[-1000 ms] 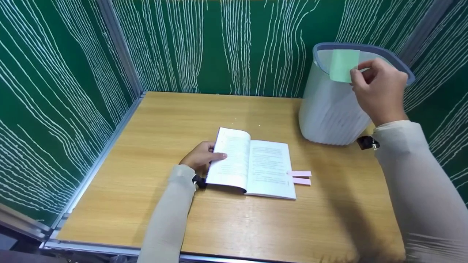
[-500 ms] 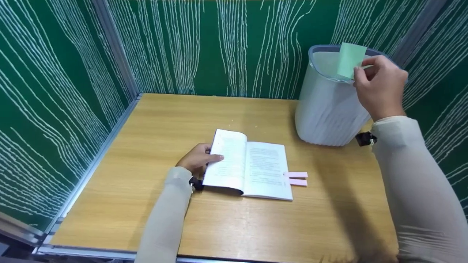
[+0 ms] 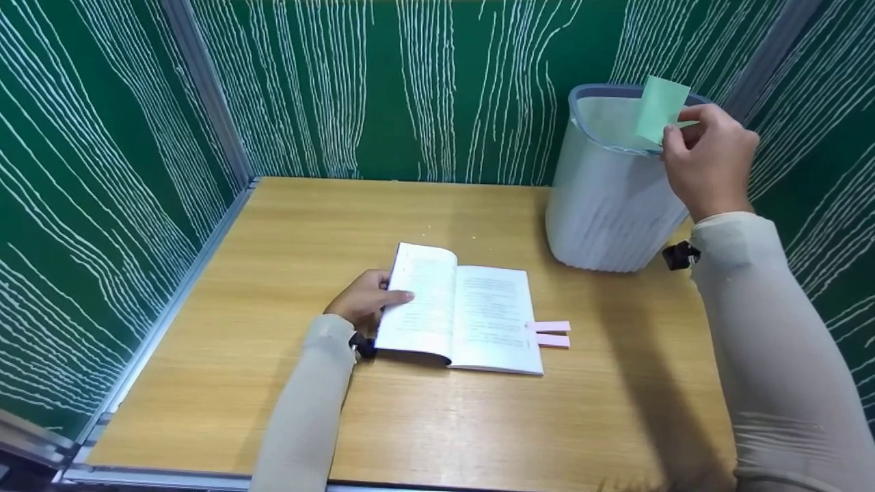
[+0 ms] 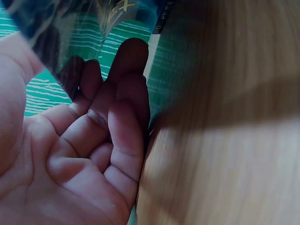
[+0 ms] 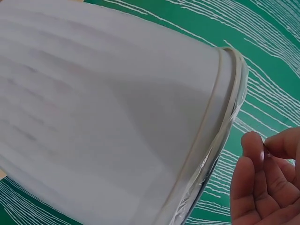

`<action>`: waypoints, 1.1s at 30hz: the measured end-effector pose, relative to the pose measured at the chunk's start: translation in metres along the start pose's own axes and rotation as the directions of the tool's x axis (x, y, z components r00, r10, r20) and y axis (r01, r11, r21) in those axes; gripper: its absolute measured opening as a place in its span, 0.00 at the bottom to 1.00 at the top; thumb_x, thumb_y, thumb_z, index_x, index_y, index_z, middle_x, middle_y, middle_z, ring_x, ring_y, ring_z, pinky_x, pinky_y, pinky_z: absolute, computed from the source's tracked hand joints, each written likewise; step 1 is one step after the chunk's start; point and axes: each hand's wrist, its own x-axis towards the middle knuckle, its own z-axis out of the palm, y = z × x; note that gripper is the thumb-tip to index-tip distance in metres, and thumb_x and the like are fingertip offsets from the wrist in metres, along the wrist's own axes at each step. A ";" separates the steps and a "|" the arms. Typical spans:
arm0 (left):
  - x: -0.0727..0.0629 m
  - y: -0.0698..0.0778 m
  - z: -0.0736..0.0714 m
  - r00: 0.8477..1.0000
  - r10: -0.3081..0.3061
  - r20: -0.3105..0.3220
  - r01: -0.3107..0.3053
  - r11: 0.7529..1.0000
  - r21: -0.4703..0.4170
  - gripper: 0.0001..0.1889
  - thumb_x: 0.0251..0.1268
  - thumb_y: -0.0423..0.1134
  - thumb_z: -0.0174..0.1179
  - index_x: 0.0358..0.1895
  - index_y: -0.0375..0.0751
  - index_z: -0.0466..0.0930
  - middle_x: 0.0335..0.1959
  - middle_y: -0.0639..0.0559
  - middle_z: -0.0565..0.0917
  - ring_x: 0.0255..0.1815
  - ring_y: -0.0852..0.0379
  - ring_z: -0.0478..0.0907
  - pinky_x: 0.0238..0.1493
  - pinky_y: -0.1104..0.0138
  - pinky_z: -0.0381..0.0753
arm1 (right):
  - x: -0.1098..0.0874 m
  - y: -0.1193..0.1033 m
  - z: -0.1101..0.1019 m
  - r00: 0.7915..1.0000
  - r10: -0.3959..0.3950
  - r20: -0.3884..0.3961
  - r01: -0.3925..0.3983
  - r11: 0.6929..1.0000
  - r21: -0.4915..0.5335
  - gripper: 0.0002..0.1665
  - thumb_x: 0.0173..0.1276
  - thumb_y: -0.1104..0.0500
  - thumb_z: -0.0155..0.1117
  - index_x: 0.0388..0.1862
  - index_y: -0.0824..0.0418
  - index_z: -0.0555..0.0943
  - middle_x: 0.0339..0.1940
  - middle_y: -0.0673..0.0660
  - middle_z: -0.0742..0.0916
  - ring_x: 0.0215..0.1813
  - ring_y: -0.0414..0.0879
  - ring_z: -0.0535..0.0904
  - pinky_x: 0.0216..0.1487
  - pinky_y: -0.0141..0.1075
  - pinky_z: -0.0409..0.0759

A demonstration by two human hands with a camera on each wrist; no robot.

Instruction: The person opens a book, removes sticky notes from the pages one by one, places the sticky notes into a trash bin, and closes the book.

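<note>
Here, left hand [image 3: 362, 297] snug around a book [image 3: 478, 314], right hand [image 3: 714, 154] in a pinch on green paper [image 3: 660, 108].

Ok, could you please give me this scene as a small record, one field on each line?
Left hand: holds the left side of the book
Right hand: pinches a green paper near the rim of the bin
Book: open on the table, left side raised
Pink strips: two, sticking out from the book's right edge
Bin: whitish, standing at the table's back right
Wall: green with white lines
</note>
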 end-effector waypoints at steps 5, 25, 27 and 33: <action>0.002 -0.001 0.000 1.000 0.029 0.009 -0.029 0.999 0.015 0.24 0.61 0.44 0.75 0.58 0.40 0.82 0.44 0.42 0.89 0.38 0.50 0.90 0.39 0.59 0.89 | 0.002 0.000 -0.003 1.000 0.019 0.010 -0.019 1.000 0.001 0.29 0.78 0.38 0.54 0.73 0.46 0.76 0.65 0.54 0.85 0.56 0.44 0.83 0.65 0.43 0.79; -0.002 -0.001 -0.002 1.000 0.011 0.023 -0.011 1.000 0.008 0.24 0.61 0.47 0.75 0.58 0.43 0.82 0.45 0.43 0.89 0.40 0.48 0.90 0.41 0.57 0.89 | 0.009 0.004 -0.008 0.997 0.075 0.013 -0.075 0.997 -0.027 0.29 0.79 0.39 0.52 0.74 0.47 0.75 0.65 0.56 0.85 0.48 0.36 0.80 0.65 0.41 0.79; -0.002 0.000 -0.001 1.000 0.019 0.025 -0.019 1.000 0.009 0.24 0.61 0.46 0.75 0.58 0.43 0.83 0.45 0.43 0.89 0.40 0.48 0.90 0.40 0.58 0.89 | 0.010 0.005 -0.008 0.997 0.080 0.014 -0.079 0.996 -0.031 0.29 0.79 0.39 0.52 0.74 0.47 0.75 0.64 0.56 0.85 0.47 0.36 0.80 0.65 0.42 0.79; 0.000 0.001 -0.001 1.000 0.019 0.019 -0.019 1.000 0.000 0.23 0.61 0.44 0.75 0.57 0.41 0.83 0.45 0.42 0.89 0.39 0.49 0.90 0.40 0.59 0.89 | 0.012 0.007 -0.009 0.997 0.076 0.012 -0.076 0.996 -0.047 0.30 0.80 0.40 0.51 0.74 0.48 0.74 0.66 0.57 0.84 0.53 0.43 0.82 0.65 0.42 0.80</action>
